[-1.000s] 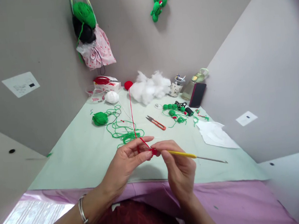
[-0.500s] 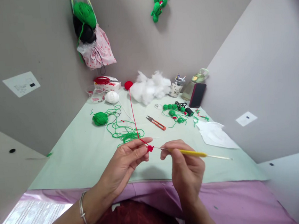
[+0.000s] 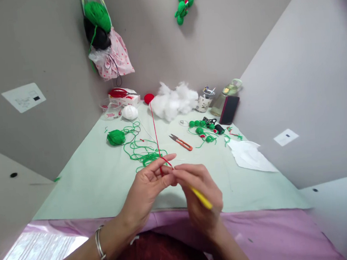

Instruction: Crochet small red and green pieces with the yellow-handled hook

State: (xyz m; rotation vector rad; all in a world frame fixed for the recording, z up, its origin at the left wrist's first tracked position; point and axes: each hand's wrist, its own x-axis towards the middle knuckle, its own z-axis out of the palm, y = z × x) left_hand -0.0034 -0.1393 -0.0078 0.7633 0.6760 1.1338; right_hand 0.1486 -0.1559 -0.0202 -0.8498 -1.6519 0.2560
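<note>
My left hand (image 3: 149,184) is closed in a pinch, its index finger raised with red yarn (image 3: 154,127) running over it. The small red crochet piece in that pinch is almost wholly hidden behind the fingers. My right hand (image 3: 201,192) grips a crochet hook with a yellow handle (image 3: 202,198), its fingertips meeting those of my left hand. The hook's tip is covered by the fingers, and its rear end is blurred. From the left hand the yarn stretches up to a red yarn ball (image 3: 149,98) at the back of the table.
Beyond my hands lie orange thread snips (image 3: 181,142), tangled green yarn (image 3: 147,156) and a green ball (image 3: 116,137). White stuffing (image 3: 172,101) sits at the back. Green crocheted balls (image 3: 200,131), a phone (image 3: 229,110) and white paper (image 3: 250,155) are on the right.
My right hand has moved left against my left hand, and the hook has swung to point down toward me. The red piece has become hidden between the fingers.
</note>
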